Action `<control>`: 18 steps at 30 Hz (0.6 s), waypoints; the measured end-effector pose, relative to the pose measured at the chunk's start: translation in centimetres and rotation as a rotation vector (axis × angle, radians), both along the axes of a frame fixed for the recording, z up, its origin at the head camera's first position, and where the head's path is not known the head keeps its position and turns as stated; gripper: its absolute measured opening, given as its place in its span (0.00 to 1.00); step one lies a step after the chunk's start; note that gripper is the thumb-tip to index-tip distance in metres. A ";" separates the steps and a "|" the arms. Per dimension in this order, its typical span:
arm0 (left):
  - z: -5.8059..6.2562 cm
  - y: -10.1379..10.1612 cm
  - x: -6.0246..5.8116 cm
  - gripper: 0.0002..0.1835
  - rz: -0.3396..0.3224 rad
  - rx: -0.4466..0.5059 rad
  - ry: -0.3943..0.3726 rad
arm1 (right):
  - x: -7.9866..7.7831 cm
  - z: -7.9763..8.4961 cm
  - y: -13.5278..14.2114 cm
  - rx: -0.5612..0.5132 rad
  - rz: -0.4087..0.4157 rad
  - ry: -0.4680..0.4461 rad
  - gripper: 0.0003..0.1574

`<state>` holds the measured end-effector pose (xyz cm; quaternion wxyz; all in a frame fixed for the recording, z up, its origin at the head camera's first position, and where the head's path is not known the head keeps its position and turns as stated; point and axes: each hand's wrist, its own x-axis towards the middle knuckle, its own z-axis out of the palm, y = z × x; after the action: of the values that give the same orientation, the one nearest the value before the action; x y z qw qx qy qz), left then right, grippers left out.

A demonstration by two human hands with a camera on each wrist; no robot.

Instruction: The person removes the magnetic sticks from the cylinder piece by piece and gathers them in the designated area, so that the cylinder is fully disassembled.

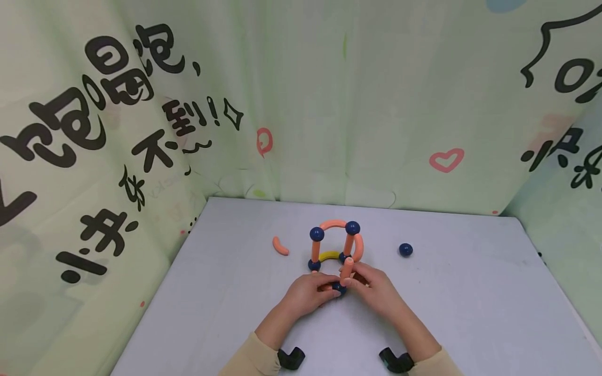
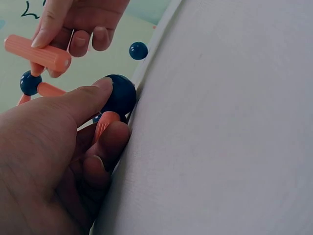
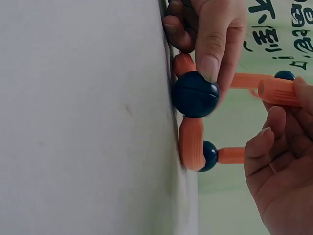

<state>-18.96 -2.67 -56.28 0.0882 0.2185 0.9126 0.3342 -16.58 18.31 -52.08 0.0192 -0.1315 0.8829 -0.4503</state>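
My left hand point(image 1: 308, 295) pinches a dark blue ball point(image 2: 122, 95) at the near end of a ball-and-rod frame. Orange rods join this ball on two sides, as the right wrist view shows. Above it, my right hand point(image 1: 376, 290) grips a straight, ribbed orange rod point(image 2: 36, 52) between thumb and fingers, its lower end apart from the ball. The frame behind stands upright, with blue balls at its corners, a curved orange rod point(image 1: 334, 223) across the top and a curved yellow rod point(image 1: 329, 256) low down. My fingers hide part of its near side.
A loose curved orange rod point(image 1: 280, 246) lies on the white table point(image 1: 226, 282), left of the frame. To the right sits a single blue ball point(image 1: 406, 250). A printed curtain point(image 1: 305, 104) hangs behind the table and along both sides.
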 end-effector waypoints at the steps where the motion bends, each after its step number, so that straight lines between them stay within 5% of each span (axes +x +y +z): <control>1: 0.0 0.0 0.0 0.20 0.001 -0.001 -0.008 | 0.0 0.1 0.2 -0.001 -0.003 -0.003 0.17; 13: 0.2 0.0 0.2 0.20 0.003 -0.026 -0.004 | 0.0 1.3 3.7 0.030 -0.113 0.025 0.11; 18: 0.3 0.0 0.3 0.20 0.008 -0.022 -0.007 | -0.5 2.1 5.8 0.048 -0.206 -0.005 0.19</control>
<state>-18.64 -2.64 -56.00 0.0922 0.2125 0.9169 0.3251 -17.05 24.15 -49.97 -0.0219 -0.0386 0.9022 -0.4290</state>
